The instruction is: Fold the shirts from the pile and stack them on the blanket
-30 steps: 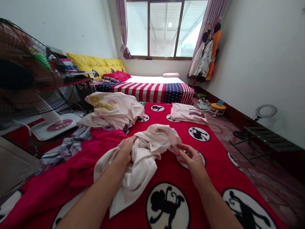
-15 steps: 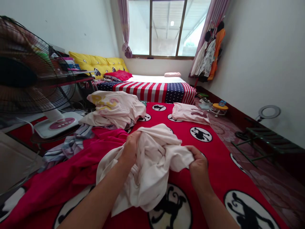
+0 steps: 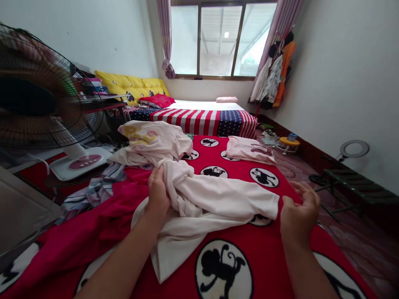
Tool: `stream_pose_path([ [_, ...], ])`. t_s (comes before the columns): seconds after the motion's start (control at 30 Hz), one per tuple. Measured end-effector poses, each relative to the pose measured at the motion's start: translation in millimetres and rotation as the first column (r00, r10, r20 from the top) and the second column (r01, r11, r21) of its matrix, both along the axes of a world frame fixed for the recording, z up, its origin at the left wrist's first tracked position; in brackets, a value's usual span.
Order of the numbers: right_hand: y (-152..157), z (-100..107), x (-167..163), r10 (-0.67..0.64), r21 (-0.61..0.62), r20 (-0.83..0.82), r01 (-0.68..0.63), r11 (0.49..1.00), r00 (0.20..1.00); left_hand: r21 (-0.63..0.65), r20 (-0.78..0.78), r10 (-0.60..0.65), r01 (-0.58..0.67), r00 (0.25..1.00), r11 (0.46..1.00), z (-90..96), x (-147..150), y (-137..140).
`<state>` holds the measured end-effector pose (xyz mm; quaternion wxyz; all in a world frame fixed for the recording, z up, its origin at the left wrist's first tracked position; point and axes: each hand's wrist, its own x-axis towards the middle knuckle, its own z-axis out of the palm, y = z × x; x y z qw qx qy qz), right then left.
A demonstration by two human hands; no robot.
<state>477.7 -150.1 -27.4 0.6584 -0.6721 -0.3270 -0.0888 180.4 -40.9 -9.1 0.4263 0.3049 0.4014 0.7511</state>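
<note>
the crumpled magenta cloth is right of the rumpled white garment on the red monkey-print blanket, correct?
Wrong side: the head view shows the crumpled magenta cloth left of the rumpled white garment on the red monkey-print blanket.

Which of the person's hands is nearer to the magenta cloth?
Left. The left hand holds the white garment, just right of the magenta cloth; the right hand is farther off, beyond the garment's right end.
</note>
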Motion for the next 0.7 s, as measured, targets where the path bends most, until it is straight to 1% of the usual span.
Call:
stream_pose_path([
  [0.03,-3,3,-10,0.084,-0.035,0.026,-0.083,0.996,0.996,0.012,-0.057,-0.034,0.035,0.998,0.999,3.8,8,-12],
  [0.07,-5,6,-22,0.233,-0.068,-0.021,-0.234,0.97,0.972,0.023,-0.136,-0.101,0.106,0.986,0.994,7.8,17,-25],
  [0.1,-7,8,-34,0.412,-0.089,-0.129,-0.424,0.901,0.902,0.045,-0.251,-0.204,0.221,0.946,0.974,11.6,25,-39],
  [0.13,-9,9,-46,0.57,-0.082,-0.273,-0.609,0.789,0.775,0.066,-0.401,-0.343,0.4,0.85,0.914,14.9,33,-53],
  [0.17,-10,9,-56,0.675,-0.035,-0.42,-0.754,0.656,0.607,0.068,-0.55,-0.461,0.588,0.696,0.806,17.5,41,-67],
  [0.2,-10,9,-63,0.723,0.033,-0.541,-0.847,0.53,0.431,0.054,-0.682,-0.51,0.732,0.524,0.679,19.4,48,-79],
  [0.23,-11,10,-67,0.728,0.101,-0.622,-0.893,0.438,0.287,0.018,-0.784,-0.509,0.833,0.356,0.554,20.4,54,-90],
  [0.27,-12,11,-68,0.717,0.143,-0.669,-0.913,0.383,0.196,-0.026,-0.851,-0.478,0.892,0.217,0.45,20.7,59,-99],
  [0.3,-13,12,-66,0.707,0.155,-0.69,-0.923,0.352,0.154,-0.07,-0.891,-0.44,0.924,0.112,0.375,20.9,62,-105],
  [0.33,-14,15,-62,0.704,0.147,-0.694,-0.928,0.343,0.151,-0.108,-0.91,-0.413,0.94,0.037,0.324,21.2,63,-108],
  [0.37,-15,17,-56,0.704,0.139,-0.692,-0.926,0.35,0.162,-0.141,-0.913,-0.408,0.947,-0.011,0.289,22.3,63,-108],
  [0.4,-17,21,-50,0.704,0.146,-0.69,-0.92,0.364,0.168,-0.159,-0.906,-0.422,0.946,-0.026,0.283,24.3,61,-106],
  [0.43,-20,25,-44,0.704,0.174,-0.693,-0.911,0.375,0.157,-0.16,-0.894,-0.448,0.936,-0.002,0.314,27.3,58,-102],
  [0.47,-23,29,-39,0.704,0.215,-0.699,-0.902,0.374,0.125,-0.149,-0.879,-0.474,0.913,0.054,0.38,31.1,54,-95],
  [0.53,-29,35,-33,0.71,0.296,-0.703,-0.886,0.356,0.05,-0.131,-0.845,-0.495,0.819,0.204,0.559,38.6,43,-77],
  [0.57,-31,38,-32,0.717,0.32,-0.697,-0.88,0.351,0.032,-0.13,-0.838,-0.48,0.758,0.261,0.639,40.9,38,-66],
  [0.6,-34,39,-32,0.724,0.332,-0.689,-0.876,0.35,0.027,-0.131,-0.847,-0.452,0.712,0.282,0.69,41.4,33,-55],
  [0.63,-36,40,-32,0.73,0.337,-0.683,-0.874,0.349,0.027,-0.142,-0.87,-0.423,0.693,0.254,0.707,39.8,29,-43],
  [0.67,-37,41,-33,0.733,0.338,-0.68,-0.876,0.345,0.026,-0.161,-0.898,-0.396,0.696,0.191,0.7,36.3,27,-32],
  [0.7,-39,41,-33,0.735,0.339,-0.678,-0.879,0.337,0.02,-0.187,-0.923,-0.37,0.711,0.109,0.677,31.2,27,-22],
])
